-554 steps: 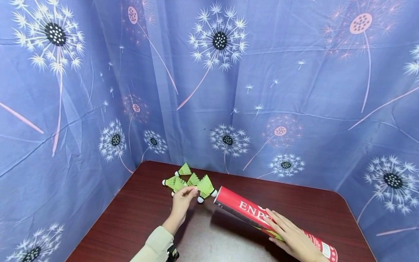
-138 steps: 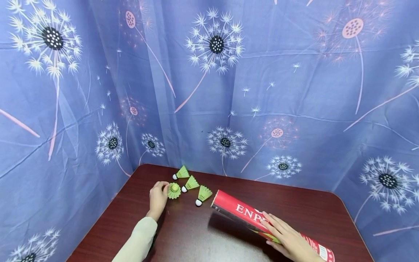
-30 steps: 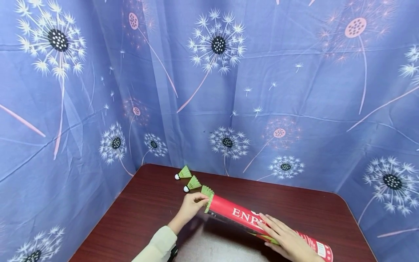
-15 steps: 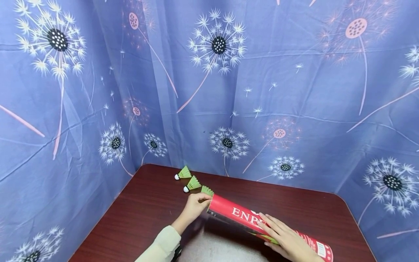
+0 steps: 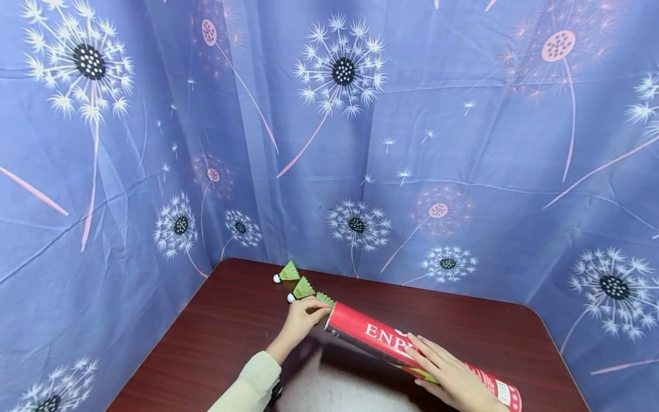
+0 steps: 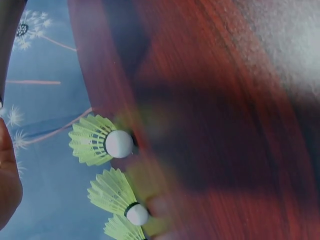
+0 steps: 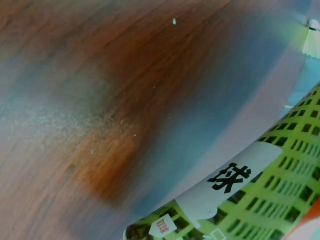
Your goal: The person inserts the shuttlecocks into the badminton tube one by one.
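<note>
My right hand point(image 5: 448, 372) grips a red shuttlecock tube point(image 5: 360, 323) with its fingers over the top and thumb on the near side. The tube's mouth points left, with a dark shadow beneath that end. At the mouth, my left hand point(image 5: 301, 320) has thumb and forefinger close together, with nothing visible between them. Just behind the left fingers, a yellow-green shuttlecock point(image 5: 325, 298) is partly hidden by the tube. Two more, a middle shuttlecock point(image 5: 302, 288) and a back shuttlecock point(image 5: 289, 272), lie farther left. The right wrist view shows the tube's green printed side point(image 7: 280, 185).
The dark red-brown table point(image 5: 206, 343) has a glossy, bright patch near the front. A blue curtain point(image 5: 412, 143) with dandelion prints hangs behind it and along both sides. The loose shuttlecocks lie close to the table's back edge.
A second ago my left hand held a shuttlecock at the tube's mouth; it went inside, and the hand has drawn back slightly. Over the longer span, fewer shuttlecocks lie on the table.
</note>
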Motion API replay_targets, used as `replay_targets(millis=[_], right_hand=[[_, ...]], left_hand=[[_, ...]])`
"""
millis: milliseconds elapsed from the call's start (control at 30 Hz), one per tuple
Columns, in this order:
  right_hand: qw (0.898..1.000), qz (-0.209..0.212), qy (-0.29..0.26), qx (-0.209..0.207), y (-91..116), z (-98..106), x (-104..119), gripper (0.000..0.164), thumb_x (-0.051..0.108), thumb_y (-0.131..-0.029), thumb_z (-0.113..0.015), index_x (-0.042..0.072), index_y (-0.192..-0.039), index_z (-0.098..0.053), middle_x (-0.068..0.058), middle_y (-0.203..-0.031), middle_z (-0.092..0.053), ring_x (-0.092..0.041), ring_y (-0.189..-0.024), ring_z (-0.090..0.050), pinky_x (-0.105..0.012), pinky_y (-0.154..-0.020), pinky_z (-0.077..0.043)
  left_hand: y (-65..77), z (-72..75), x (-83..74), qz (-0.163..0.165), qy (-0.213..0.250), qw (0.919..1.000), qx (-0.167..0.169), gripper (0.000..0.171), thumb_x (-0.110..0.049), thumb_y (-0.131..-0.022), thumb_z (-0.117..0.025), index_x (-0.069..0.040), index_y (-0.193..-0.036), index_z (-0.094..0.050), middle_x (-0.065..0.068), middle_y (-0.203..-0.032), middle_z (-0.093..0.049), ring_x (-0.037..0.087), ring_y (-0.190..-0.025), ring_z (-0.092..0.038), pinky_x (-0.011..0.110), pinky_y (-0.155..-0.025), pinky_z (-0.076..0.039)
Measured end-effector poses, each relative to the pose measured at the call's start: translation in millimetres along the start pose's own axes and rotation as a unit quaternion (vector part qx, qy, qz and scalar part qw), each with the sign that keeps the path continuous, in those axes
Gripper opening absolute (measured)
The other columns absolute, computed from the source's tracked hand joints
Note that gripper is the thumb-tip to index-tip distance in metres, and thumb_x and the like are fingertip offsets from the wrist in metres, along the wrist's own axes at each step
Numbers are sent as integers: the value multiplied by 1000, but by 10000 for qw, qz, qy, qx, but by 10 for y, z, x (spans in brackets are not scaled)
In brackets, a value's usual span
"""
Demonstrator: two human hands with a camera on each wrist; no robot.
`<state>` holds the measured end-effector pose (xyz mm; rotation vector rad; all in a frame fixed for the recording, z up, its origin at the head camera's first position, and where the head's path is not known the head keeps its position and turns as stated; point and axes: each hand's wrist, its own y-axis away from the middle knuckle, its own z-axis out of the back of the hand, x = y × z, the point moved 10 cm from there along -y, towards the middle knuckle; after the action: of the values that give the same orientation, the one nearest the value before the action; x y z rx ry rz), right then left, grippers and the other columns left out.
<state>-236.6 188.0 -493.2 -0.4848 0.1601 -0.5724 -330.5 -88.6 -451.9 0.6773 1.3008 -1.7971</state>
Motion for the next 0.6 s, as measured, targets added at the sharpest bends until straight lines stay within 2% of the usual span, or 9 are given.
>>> replay_targets(millis=[100,133,233,367,467,600], right_hand=[[10000,-17,23,14,7,5,1,74,48,-87,-67,13,-146,-41,-9,-150,-38,-19,-132,-38,-10,-110,-12],[10000,3,28,-17,9,12,5,74,47,-86,-68,12,-146,-42,-10,-150,-39,-19,-131,-39,-10,-110,-12],[10000,-53,55,7,17,20,-2,70,51,-90,-59,13,-146,-42,-9,-150,-39,-19,-131,-39,-9,-110,-11],[9999,-123,-2,-87,16,59,-40,68,48,-91,-61,12,-145,-43,-10,-150,-39,-20,-131,-40,-10,-110,-14],[9998,-147,-21,-131,18,78,-66,74,40,-83,-74,11,-145,-43,-11,-149,-40,-21,-131,-40,-10,-110,-14],[9998,-202,20,-40,51,63,-83,78,40,-80,-77,12,-145,-43,-11,-149,-40,-18,-132,-37,-9,-109,-11]], left_hand=[[-1,69,81,236,36,9997,-93,8,6,-81,-71,7,-88,-73,19,-84,-70,33,-76,-65,29,-65,-54],[-2,90,138,322,2,9993,-165,8,6,-80,-72,8,-88,-72,19,-85,-70,33,-77,-65,30,-66,-54],[-7,154,362,471,-80,9981,-385,8,4,-80,-73,6,-87,-73,17,-83,-71,31,-74,-66,31,-66,-54],[-46,230,600,344,-146,9977,-562,8,0,-80,-74,2,-88,-73,11,-79,-71,23,-70,-66,28,-63,-53],[-90,293,623,99,-321,9978,-565,8,-1,-82,-73,1,-90,-73,9,-82,-71,15,-71,-65,25,-64,-52],[-127,343,689,-46,-727,9960,-519,8,1,-82,-72,-1,-91,-73,9,-84,-71,10,-72,-63,25,-63,-52]])
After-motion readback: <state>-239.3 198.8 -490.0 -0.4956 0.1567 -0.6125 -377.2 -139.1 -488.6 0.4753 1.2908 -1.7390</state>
